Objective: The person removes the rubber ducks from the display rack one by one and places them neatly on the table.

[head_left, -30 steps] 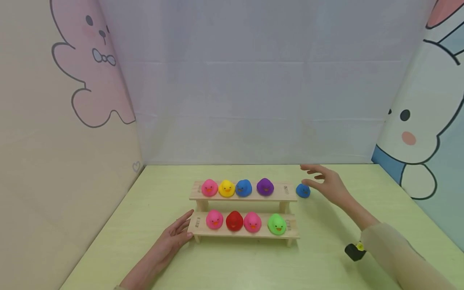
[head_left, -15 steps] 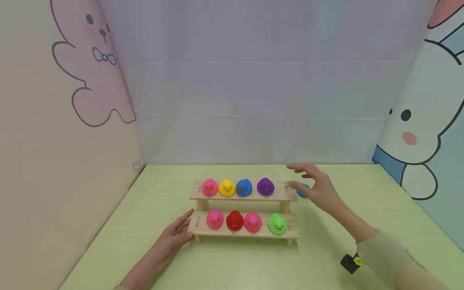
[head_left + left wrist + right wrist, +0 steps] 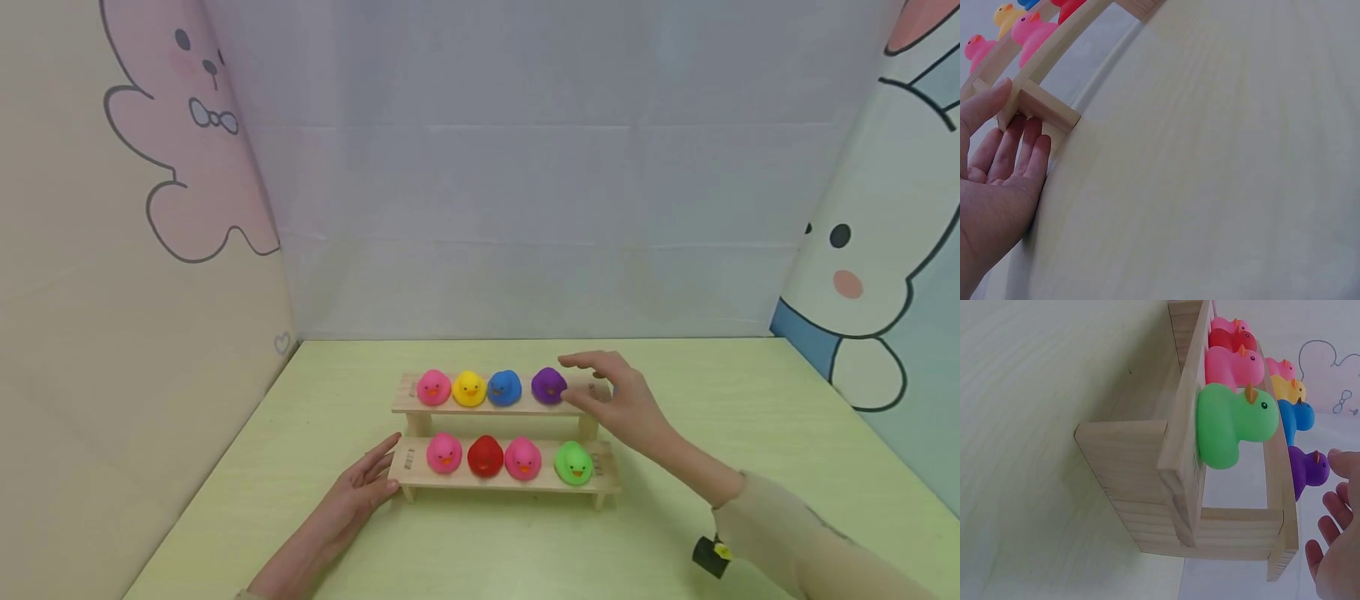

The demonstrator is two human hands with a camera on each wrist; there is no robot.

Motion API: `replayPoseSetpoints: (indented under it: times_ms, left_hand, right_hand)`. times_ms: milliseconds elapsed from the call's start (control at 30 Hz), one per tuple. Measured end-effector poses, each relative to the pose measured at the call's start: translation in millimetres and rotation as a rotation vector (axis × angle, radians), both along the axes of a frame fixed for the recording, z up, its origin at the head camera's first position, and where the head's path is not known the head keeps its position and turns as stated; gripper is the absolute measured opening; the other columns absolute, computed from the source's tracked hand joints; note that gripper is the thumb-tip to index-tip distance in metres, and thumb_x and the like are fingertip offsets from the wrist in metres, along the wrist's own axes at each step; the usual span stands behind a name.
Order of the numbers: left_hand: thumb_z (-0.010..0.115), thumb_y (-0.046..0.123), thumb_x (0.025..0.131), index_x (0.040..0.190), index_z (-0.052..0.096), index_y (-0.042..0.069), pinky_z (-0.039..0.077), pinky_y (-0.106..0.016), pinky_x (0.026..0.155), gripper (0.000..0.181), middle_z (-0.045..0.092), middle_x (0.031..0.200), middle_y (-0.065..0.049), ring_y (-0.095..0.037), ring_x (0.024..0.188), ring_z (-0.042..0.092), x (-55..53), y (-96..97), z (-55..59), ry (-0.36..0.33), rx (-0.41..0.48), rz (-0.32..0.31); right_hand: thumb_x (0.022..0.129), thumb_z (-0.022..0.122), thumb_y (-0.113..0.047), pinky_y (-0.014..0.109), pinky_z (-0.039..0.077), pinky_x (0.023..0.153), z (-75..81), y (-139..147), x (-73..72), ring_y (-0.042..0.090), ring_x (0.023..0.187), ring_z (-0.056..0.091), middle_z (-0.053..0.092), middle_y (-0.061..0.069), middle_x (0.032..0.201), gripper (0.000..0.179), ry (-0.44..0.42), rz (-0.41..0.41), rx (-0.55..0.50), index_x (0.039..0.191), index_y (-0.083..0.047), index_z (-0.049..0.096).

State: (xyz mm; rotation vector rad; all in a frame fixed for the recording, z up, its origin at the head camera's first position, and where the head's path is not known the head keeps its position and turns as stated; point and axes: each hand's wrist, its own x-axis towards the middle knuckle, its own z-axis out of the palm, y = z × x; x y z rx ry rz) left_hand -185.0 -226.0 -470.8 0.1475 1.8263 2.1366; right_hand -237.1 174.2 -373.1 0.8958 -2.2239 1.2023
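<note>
A two-tier wooden stand [image 3: 408,476] holds several rubber ducks. On its upper tier, from left, sit a pink duck [image 3: 433,388], a yellow duck [image 3: 469,389], a blue duck [image 3: 504,388] and a purple duck [image 3: 547,387]. The lower tier carries a pink duck [image 3: 445,454], a red duck [image 3: 485,457], another pink duck [image 3: 522,459] and a green duck [image 3: 573,464]. My left hand [image 3: 360,492] holds the lower tier's left end between thumb and fingers. Beside the purple duck, my right hand [image 3: 622,404] is spread, thumb tip right at the duck's side.
Pale green tabletop [image 3: 465,558] surrounds the stand. A light curtain [image 3: 465,208] hangs along the table's back edge, with cartoon-printed panels at both sides. Under the right sleeve [image 3: 780,533] shows a small black and yellow device [image 3: 711,557].
My right hand has moved left, from over a loose blue duck right of the stand to the purple duck. That loose duck is now hidden behind the hand. My left hand has stayed put.
</note>
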Motion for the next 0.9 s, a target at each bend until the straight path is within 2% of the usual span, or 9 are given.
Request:
replayPoseSetpoints:
  times_ms: [267,500,900]
  left_hand:
    - [0.060,0.001,0.091,0.151,0.028,0.016,0.037,-0.028,0.099,0.070,0.028,0.148,-0.019,-0.027,0.127,0.042,1.0,0.6,0.9,-0.006,0.011,0.006]
    - [0.060,0.001,0.091,0.151,0.028,0.016,0.037,-0.028,0.099,0.071,0.028,0.148,-0.019,-0.026,0.126,0.044,0.4,0.9,0.7,-0.013,0.007,0.009]
    - [0.059,0.002,0.091,0.152,0.027,0.017,0.036,-0.028,0.100,0.070,0.027,0.149,-0.018,-0.026,0.126,0.043,0.9,0.1,0.9,-0.013,-0.004,0.005]
  right_hand:
    - [0.079,0.079,-0.012,0.042,0.050,0.078,-2.6,-12.1,-0.4,0.026,0.100,0.055,0.065,0.002,0.109,0.041,-0.045,-0.068,0.073,0.117,-0.008,0.066]
    - [0.080,0.078,-0.015,0.042,0.049,0.081,-1.3,-17.0,0.8,0.027,0.100,0.058,0.066,0.003,0.107,0.040,-0.116,-0.121,0.103,0.118,-0.010,0.066]
    - [0.078,0.079,-0.012,0.042,0.051,0.079,3.4,-15.8,1.0,0.019,0.096,0.058,0.068,0.003,0.103,0.037,-0.047,-0.122,0.142,0.114,-0.008,0.069]
